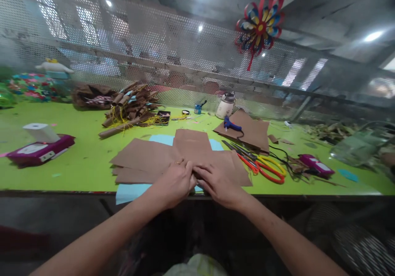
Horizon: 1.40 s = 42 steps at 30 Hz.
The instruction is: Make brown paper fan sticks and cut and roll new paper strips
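Observation:
Several sheets of brown paper (148, 156) lie overlapped near the table's front edge, with light blue paper (132, 192) under them. My left hand (177, 183) is closed, thumb and fingers pinched at the near edge of the brown paper. Right beside it, my right hand (217, 185) is curled over the same edge, fingers together and pressed on the paper. The fingertips of both hands almost meet, and the bit of paper between them is mostly hidden. Scissors with red and yellow handles (271, 169) lie to the right of the sheets.
Behind the scissors, a blue glue gun (231, 124) rests on more brown paper (261, 134). A purple box (46, 150) sits at left, another purple device (316, 164) at right. Rolled brown paper pieces (129, 107) with yellow ties are heaped behind, near a white bottle (225, 106).

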Available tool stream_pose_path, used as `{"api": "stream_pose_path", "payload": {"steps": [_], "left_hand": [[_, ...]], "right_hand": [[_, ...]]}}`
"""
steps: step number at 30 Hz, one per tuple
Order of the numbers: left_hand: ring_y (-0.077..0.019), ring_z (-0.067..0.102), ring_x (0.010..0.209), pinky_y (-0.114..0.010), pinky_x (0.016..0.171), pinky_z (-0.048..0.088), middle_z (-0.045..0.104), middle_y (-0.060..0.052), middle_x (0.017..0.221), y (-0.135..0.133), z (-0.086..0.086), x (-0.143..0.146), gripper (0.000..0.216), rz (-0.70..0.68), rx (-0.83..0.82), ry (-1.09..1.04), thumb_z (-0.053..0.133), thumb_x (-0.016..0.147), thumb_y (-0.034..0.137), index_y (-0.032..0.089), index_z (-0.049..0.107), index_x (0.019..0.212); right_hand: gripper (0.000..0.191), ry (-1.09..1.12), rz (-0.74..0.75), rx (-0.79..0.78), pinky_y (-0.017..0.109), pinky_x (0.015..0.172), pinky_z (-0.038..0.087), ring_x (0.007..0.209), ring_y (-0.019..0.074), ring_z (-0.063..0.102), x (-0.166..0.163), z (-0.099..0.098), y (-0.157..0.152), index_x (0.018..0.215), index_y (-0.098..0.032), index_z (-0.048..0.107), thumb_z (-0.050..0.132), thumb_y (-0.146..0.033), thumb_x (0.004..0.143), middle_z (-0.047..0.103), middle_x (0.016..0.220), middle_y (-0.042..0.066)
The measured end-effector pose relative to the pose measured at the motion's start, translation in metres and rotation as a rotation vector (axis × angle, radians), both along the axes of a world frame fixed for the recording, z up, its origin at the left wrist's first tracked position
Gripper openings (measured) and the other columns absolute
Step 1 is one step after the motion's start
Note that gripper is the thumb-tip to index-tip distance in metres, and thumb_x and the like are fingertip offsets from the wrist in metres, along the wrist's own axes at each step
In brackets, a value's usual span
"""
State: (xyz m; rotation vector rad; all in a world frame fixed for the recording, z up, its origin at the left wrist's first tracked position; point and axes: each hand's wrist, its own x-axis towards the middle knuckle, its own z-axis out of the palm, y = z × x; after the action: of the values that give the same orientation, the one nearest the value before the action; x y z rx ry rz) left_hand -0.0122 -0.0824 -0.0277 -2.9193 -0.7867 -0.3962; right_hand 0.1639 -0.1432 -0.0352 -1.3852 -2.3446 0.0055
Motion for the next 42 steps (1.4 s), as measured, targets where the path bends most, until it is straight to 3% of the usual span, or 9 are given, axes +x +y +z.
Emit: {"api": "stream_pose_path", "payload": {"steps": [5,9,17,24,31,37,42], "left_hand": [[-0.0253,0.047,0.117,-0.041,0.1,0.037,0.058,-0.015,0.11,0.007,-0.006,-0.011,0.034,-0.063,-0.03,-0.031,0.032,0.096,0.031,0.009,0.055,0.109],[-0.0232,0.042,0.123,-0.039,0.106,0.032,0.054,-0.014,0.119,0.012,-0.007,-0.018,0.041,-0.116,-0.063,-0.022,0.025,0.098,0.032,0.01,0.055,0.114],[-0.0167,0.053,0.104,-0.032,0.096,0.041,0.052,-0.011,0.113,0.013,0.001,-0.022,0.043,-0.146,-0.265,-0.077,0.023,0.098,0.034,0.015,0.06,0.111],[-0.0205,0.045,0.119,-0.039,0.106,0.033,0.057,-0.01,0.117,0.018,-0.011,-0.027,0.041,-0.214,-0.106,-0.051,0.028,0.097,0.037,0.017,0.057,0.118],[-0.0221,0.045,0.126,-0.036,0.107,0.034,0.056,-0.011,0.13,0.015,-0.002,-0.034,0.047,-0.114,-0.121,-0.031,0.029,0.096,0.042,0.015,0.056,0.123],[-0.023,0.053,0.118,-0.035,0.101,0.041,0.06,-0.01,0.125,0.016,0.008,-0.056,0.049,0.044,-0.164,0.046,0.026,0.096,0.044,0.018,0.064,0.113],[-0.023,0.046,0.126,-0.037,0.106,0.036,0.053,-0.009,0.134,0.02,0.004,-0.081,0.05,0.048,-0.115,0.044,0.026,0.096,0.044,0.019,0.061,0.12]], "right_hand": [[0.037,-0.093,-0.014,0.041,0.042,0.095,0.041,0.11,0.0231,0.048,-0.002,0.0,0.001,0.127,-0.019,0.052,0.037,-0.031,0.096,0.057,0.12,0.013],[0.037,-0.104,-0.007,0.042,0.041,0.095,0.04,0.109,0.0223,0.048,-0.002,-0.004,0.004,0.129,-0.019,0.05,0.037,-0.03,0.096,0.058,0.117,0.011],[0.034,-0.093,-0.037,0.044,0.038,0.092,0.041,0.101,0.0218,0.048,-0.006,0.0,0.002,0.122,-0.019,0.055,0.04,-0.032,0.095,0.059,0.112,0.009],[0.037,-0.084,-0.009,0.047,0.04,0.096,0.04,0.111,0.0224,0.049,0.001,-0.004,0.002,0.123,-0.017,0.056,0.04,-0.037,0.095,0.059,0.12,0.011],[0.04,-0.052,-0.067,0.014,0.043,0.105,0.036,0.127,0.0238,0.044,0.035,-0.016,-0.008,0.126,-0.017,0.056,0.042,-0.037,0.094,0.054,0.133,0.009],[0.04,-0.028,-0.131,0.05,0.045,0.103,0.039,0.123,0.0248,0.049,0.046,-0.014,-0.019,0.122,-0.017,0.06,0.043,-0.038,0.093,0.057,0.129,0.011],[0.038,0.042,-0.136,0.083,0.044,0.103,0.04,0.12,0.024,0.052,0.047,-0.018,-0.019,0.118,-0.015,0.062,0.046,-0.036,0.092,0.06,0.125,0.012]]}}
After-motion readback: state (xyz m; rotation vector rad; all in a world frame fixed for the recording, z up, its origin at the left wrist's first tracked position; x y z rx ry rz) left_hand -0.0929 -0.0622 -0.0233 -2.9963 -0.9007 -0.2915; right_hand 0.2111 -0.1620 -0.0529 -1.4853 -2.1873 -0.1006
